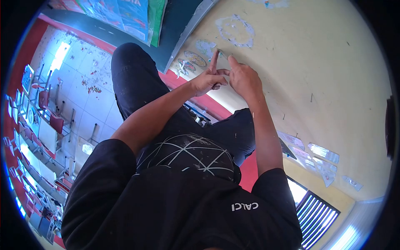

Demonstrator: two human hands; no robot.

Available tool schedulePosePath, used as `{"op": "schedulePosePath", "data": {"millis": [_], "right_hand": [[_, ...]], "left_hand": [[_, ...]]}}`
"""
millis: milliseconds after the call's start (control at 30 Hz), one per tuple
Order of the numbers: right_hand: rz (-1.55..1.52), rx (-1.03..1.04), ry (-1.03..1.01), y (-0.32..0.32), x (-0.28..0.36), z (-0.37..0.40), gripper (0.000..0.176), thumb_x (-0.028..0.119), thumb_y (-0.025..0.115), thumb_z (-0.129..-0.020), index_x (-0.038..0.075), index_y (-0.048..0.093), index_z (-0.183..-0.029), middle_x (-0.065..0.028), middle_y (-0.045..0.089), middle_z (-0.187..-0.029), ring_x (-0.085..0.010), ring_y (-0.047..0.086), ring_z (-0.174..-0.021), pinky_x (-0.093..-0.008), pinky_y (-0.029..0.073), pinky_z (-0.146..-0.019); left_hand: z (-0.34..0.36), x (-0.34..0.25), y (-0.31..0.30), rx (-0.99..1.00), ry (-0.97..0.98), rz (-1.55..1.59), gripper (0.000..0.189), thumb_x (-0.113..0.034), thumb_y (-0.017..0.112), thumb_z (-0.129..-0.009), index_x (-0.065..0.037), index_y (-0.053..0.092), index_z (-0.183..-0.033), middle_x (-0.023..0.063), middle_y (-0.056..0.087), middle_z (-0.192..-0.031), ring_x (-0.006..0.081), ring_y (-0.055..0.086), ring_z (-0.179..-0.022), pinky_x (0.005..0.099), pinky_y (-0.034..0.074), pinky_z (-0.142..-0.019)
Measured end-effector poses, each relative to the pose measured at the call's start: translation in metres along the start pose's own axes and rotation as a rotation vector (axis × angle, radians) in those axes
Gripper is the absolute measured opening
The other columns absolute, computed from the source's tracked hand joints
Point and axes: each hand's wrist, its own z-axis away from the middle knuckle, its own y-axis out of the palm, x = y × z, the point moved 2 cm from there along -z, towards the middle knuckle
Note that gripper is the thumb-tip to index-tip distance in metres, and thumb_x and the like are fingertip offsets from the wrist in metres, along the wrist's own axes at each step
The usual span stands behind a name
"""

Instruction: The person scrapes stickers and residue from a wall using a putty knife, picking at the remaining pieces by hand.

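Both hands are raised close together against the cream wall (300,71). The index finger of my left hand (206,81) points up beside a torn paper patch (205,48), while its other fingers are curled in. To its right, my right hand (246,79) is bent, its index finger and thumb turned towards the left hand. A thin pale strip (222,53) shows between the fingertips; its kind is too small to tell. Close by are an oval paper scrap (195,58) and a ring of peeled paper (250,31) stuck on the wall.
A dark green board (183,21) with a plastic-covered poster (121,16) is at upper left. Chairs (56,123) and tables (47,135) stand on the tiled floor (89,110), which has scattered debris. Paper scraps (325,168), nails (311,98) and a louvred window (318,216) are at right.
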Motion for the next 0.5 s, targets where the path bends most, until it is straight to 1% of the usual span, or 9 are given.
{"op": "schedulePosePath", "data": {"millis": [100,200,300,333,433,500], "right_hand": [[-0.014,0.019,-0.037,0.005,0.003,0.000,0.026,0.016,0.059,-0.087,0.013,0.054,-0.113,-0.0171,0.069,-0.083,-0.0393,0.068,-0.079,-0.0510,0.053,-0.064],[-0.003,0.055,-0.065,0.015,0.009,0.005,0.024,0.017,0.059,-0.088,0.012,0.054,-0.111,-0.0180,0.068,-0.081,-0.0400,0.068,-0.077,-0.0508,0.053,-0.062],[-0.064,-0.004,-0.047,0.033,0.004,0.014,0.026,0.017,0.059,-0.088,0.013,0.053,-0.112,-0.0184,0.068,-0.081,-0.0406,0.067,-0.076,-0.0509,0.053,-0.061],[-0.072,-0.019,0.007,0.037,0.001,0.018,0.027,0.015,0.058,-0.088,0.012,0.052,-0.115,-0.0188,0.067,-0.080,-0.0408,0.067,-0.076,-0.0510,0.053,-0.063],[-0.191,-0.213,0.179,0.041,-0.006,0.030,0.029,0.013,0.055,-0.089,0.012,0.051,-0.117,-0.0183,0.067,-0.082,-0.0396,0.067,-0.079,-0.0514,0.052,-0.066],[-0.231,-0.249,0.163,0.040,-0.007,0.028,0.029,0.013,0.054,-0.089,0.011,0.050,-0.118,-0.0175,0.068,-0.085,-0.0387,0.067,-0.081,-0.0516,0.052,-0.068]], "left_hand": [[0.005,0.005,-0.002,-0.051,0.011,0.026,0.117,0.006,0.059,-0.080,-0.031,-0.028,-0.150,0.0144,0.058,-0.116,0.0098,0.049,-0.064,0.0233,0.038,-0.056],[0.010,0.012,-0.009,-0.162,-0.025,0.013,0.117,0.005,0.060,-0.079,-0.027,-0.027,-0.150,0.0132,0.062,-0.107,0.0100,0.050,-0.063,0.0230,0.038,-0.055],[0.014,0.018,-0.008,-0.250,-0.044,-0.078,0.116,0.004,0.062,-0.079,-0.021,-0.026,-0.150,0.0129,0.064,-0.101,0.0107,0.054,-0.064,0.0221,0.041,-0.055],[0.013,0.015,-0.007,-0.261,-0.058,-0.174,0.115,0.004,0.063,-0.079,-0.018,-0.022,-0.152,0.0145,0.065,-0.104,0.0126,0.058,-0.067,0.0231,0.046,-0.057],[0.013,0.001,0.001,-0.204,0.074,-0.414,0.113,0.005,0.064,-0.078,-0.017,-0.017,-0.154,0.0159,0.065,-0.109,0.0140,0.061,-0.069,0.0252,0.050,-0.060],[0.012,-0.007,0.004,-0.209,0.084,-0.404,0.113,0.006,0.065,-0.078,-0.017,-0.015,-0.155,0.0162,0.065,-0.111,0.0142,0.061,-0.069,0.0259,0.051,-0.060]]}}
